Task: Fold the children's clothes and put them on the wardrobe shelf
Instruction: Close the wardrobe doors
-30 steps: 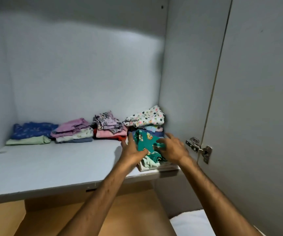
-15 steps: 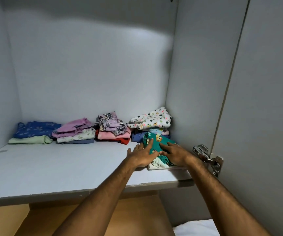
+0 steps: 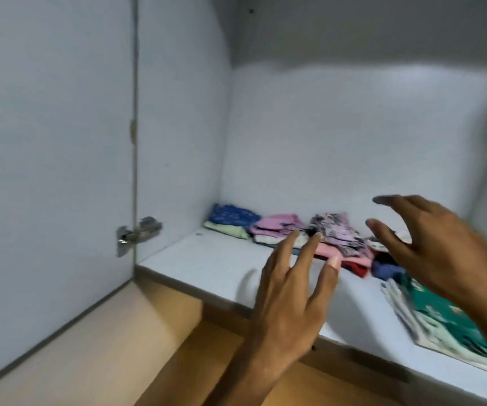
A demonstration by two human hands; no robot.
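Observation:
A folded green printed garment [image 3: 441,315] lies on top of a small pile at the front right of the pale wardrobe shelf [image 3: 207,268]. My right hand [image 3: 435,253] hovers above it with fingers spread, holding nothing. My left hand [image 3: 292,291] is raised in front of the shelf edge, fingers apart and empty. Along the back of the shelf lie folded piles: blue over pale green [image 3: 230,222], pink [image 3: 274,227], and a patterned lilac piece over pink and red [image 3: 339,241]. The picture is blurred by motion.
The left wardrobe door [image 3: 52,171] stands open, with a metal hinge [image 3: 137,232] at shelf height. Below the shelf is a wood-coloured surface [image 3: 148,347]. The white back wall [image 3: 353,142] rises behind the piles. A dark blue garment [image 3: 385,269] lies behind the green one.
Both hands have let go of the green garment and lifted off it, fingers spread. The view has swung left, showing the left door and hinge instead of the right one.

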